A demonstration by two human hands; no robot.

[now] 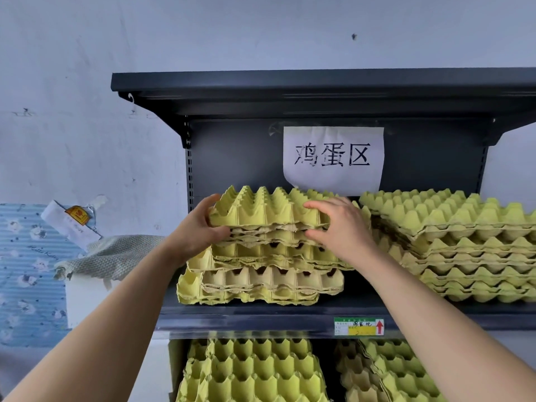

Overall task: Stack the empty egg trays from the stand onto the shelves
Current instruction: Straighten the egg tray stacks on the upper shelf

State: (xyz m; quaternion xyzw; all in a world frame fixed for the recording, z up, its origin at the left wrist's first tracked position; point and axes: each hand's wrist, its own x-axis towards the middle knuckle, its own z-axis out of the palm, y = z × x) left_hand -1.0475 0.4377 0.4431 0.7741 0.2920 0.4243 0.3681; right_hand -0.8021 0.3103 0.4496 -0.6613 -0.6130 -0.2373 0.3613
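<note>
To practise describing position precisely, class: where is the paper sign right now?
In the head view, the paper sign hangs right of centre on the dark back panel, below the top shelf and just behind the left stack of egg trays.

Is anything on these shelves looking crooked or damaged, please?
The left stack on the middle shelf is untidy: its trays sit offset, the bottom ones jut out leftward, and their rims look frayed. The paper sign curls at its lower left corner.

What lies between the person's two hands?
Head view: the top yellow-green pulp egg tray of the left stack, held by left hand and right hand.
</note>
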